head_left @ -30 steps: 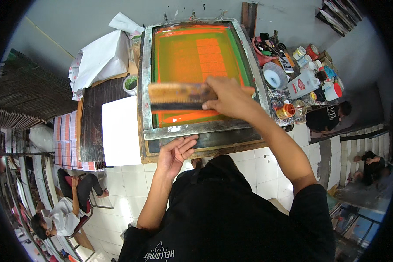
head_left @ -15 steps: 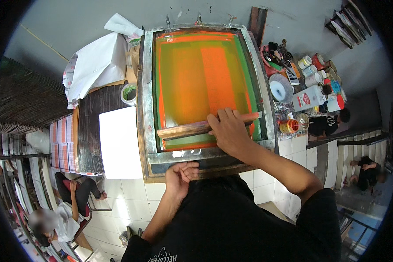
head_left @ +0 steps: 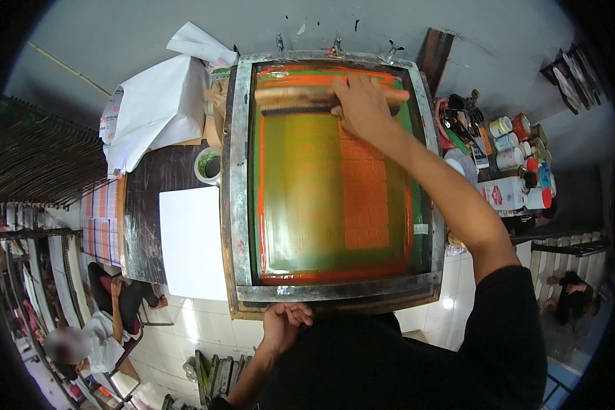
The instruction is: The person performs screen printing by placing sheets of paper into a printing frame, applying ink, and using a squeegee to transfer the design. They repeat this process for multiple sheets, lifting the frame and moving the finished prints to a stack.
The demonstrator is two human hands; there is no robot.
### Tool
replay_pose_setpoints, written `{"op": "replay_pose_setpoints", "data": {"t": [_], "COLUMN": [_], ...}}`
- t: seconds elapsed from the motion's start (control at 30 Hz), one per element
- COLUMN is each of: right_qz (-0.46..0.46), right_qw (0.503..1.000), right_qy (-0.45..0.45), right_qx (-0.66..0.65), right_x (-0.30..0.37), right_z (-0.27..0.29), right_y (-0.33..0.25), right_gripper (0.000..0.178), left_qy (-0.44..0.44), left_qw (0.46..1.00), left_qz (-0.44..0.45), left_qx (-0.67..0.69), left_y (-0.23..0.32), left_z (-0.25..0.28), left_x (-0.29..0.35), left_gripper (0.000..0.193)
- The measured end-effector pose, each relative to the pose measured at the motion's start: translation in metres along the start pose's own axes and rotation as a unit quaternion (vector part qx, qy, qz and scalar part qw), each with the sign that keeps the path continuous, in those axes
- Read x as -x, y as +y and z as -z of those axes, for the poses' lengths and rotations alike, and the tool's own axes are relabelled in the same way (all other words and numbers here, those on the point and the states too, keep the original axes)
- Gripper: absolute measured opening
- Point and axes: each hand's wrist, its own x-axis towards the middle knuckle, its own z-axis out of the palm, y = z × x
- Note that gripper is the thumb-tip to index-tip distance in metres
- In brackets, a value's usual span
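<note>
The person's right hand [head_left: 363, 106] grips a wooden-handled squeegee [head_left: 290, 99] across the twelve o'clock end of a mesh screen [head_left: 365, 205] streaked with orange ink, set in a metal frame [head_left: 240, 205]. At seven o'clock, just beside the frame's near edge, the left hand [head_left: 285, 324] has its fingers loosely curled. From the screen's centre, white sheet paper [head_left: 193, 239] lies toward eight o'clock, creased white wrapping [head_left: 162, 102] toward ten, and jars [head_left: 507, 142] between two and three.

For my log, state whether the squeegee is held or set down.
Held: the right hand grips the squeegee far up the screen.
</note>
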Motion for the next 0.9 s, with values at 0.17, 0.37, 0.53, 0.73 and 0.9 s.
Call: {"op": "replay_pose_setpoints", "data": {"t": [0.17, 0.37, 0.53, 0.73, 0.9], "right_qz": [-0.003, -0.022, -0.032, -0.001, -0.063], "right_qw": [0.999, 0.986, 0.994, 0.992, 0.987], "right_qy": [-0.05, -0.123, -0.038, 0.058, 0.135], "right_qx": [-0.004, -0.111, -0.101, -0.114, -0.062], "right_x": [-0.05, -0.075, -0.055, 0.027, 0.107], "right_z": [-0.018, -0.006, 0.017, 0.181, 0.306], "right_y": [0.033, 0.052, 0.052, -0.007, -0.094], "right_gripper": [0.052, 0.043, 0.035, 0.031, 0.022], "left_qy": [0.005, -0.007, -0.067, -0.358, -0.559], "left_qw": [0.999, 0.999, 0.998, 0.928, 0.822], "left_qz": [-0.013, -0.029, -0.015, -0.039, -0.081], "left_qx": [0.033, 0.012, 0.012, 0.097, 0.067], "left_y": [0.001, -0.001, 0.007, 0.03, 0.097], "left_z": [-0.01, -0.009, -0.007, -0.031, -0.12], "left_x": [0.001, 0.003, 0.005, 0.023, 0.039], "left_gripper": [0.029, 0.029, 0.029, 0.053, 0.073]}}
